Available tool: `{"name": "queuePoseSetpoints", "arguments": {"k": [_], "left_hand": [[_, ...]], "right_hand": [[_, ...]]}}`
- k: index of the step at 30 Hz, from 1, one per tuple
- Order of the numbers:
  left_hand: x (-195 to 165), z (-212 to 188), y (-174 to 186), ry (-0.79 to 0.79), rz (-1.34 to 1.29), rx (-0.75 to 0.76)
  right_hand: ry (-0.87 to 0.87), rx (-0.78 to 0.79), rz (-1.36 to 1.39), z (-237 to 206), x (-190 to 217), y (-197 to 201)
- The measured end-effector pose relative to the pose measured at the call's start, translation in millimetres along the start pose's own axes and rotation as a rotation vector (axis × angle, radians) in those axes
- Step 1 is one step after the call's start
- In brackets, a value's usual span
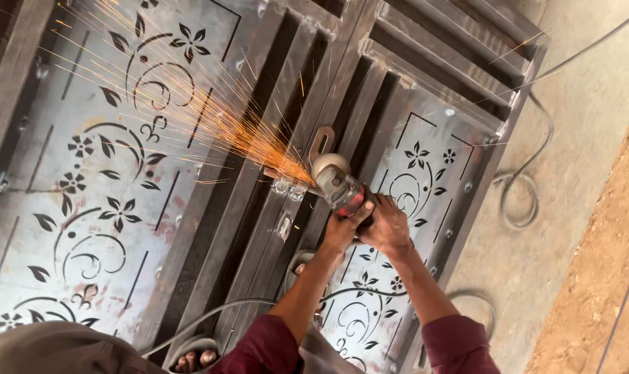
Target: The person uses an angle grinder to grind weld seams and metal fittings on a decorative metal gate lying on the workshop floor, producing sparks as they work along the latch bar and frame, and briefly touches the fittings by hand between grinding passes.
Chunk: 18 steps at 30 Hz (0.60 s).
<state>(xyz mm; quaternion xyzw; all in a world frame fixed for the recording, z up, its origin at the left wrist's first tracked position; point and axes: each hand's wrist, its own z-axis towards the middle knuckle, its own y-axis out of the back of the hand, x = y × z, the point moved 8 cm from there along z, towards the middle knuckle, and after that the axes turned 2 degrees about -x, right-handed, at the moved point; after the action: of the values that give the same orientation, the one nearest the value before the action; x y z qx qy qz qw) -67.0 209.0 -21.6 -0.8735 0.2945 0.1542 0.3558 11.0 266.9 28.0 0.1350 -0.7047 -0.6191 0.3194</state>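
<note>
Both my hands grip an angle grinder (pixel 336 181) with a red and grey body. My left hand (pixel 343 227) wraps its rear body and my right hand (pixel 387 223) holds it from the right side. The grinder's disc touches a small hinge-like fitting (pixel 290 185) on the middle frame of a steel double gate (pixel 190 228) lying flat. A fan of orange sparks (pixel 210 111) shoots up and to the left across the gate's panel with cut-out flower patterns (pixel 113 159).
The gate's right leaf (pixel 425 166) has the same flower cut-outs and slatted bars above. A cable (pixel 529 187) loops over the concrete floor at the right, beside sandy ground (pixel 605 277). A curved cable (pixel 210 315) runs near my sleeves. A sandalled foot (pixel 195 360) shows at the bottom.
</note>
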Motion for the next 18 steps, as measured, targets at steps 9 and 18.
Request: {"name": "queuePoseSetpoints", "arguments": {"k": [9, 18], "left_hand": [[-3.8, -7.7, 0.7, 0.115, 0.033, -0.033], [-15.4, -12.5, 3.1, 0.067, -0.003, -0.035]], "right_hand": [[-0.033, 0.049, 0.039, 3.5, 4.7, 0.6], [-0.092, 0.101, 0.001, 7.0, 3.1, -7.1]]}}
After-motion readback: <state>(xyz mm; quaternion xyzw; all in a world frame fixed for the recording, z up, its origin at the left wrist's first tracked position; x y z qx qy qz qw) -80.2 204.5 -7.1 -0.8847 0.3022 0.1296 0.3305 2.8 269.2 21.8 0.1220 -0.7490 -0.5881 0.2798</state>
